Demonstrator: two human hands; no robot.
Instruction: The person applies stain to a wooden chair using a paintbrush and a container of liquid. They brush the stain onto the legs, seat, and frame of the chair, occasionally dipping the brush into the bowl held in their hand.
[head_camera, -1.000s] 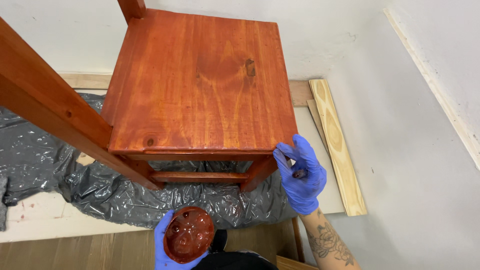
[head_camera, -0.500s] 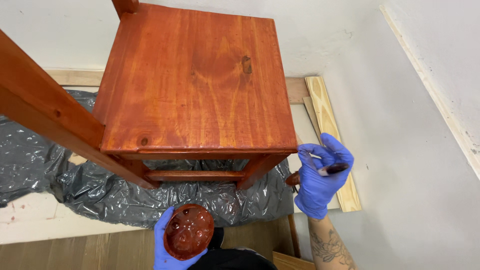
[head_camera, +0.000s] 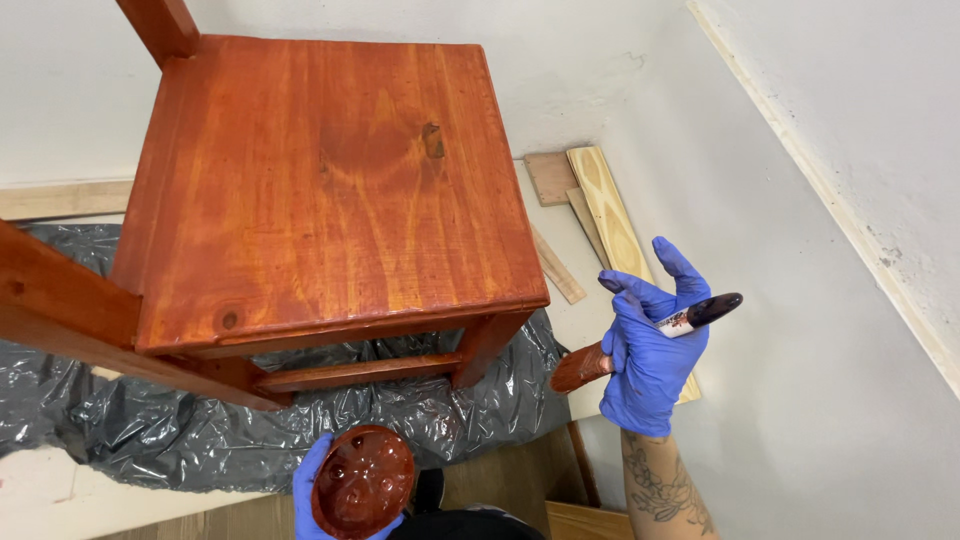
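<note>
The right hand (head_camera: 650, 360) is pulling away from the chair's front leg (head_camera: 487, 345), which it was touching a second ago, and is lifting the stain-soaked brush (head_camera: 640, 342) clear, well right of that leg.

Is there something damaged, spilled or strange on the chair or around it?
Nothing is spilled. One flaw stands out: a dark knot marks the stained chair seat. The black plastic sheet under it is crumpled. The right hand holds a brush, the left hand a stain bowl.
</note>
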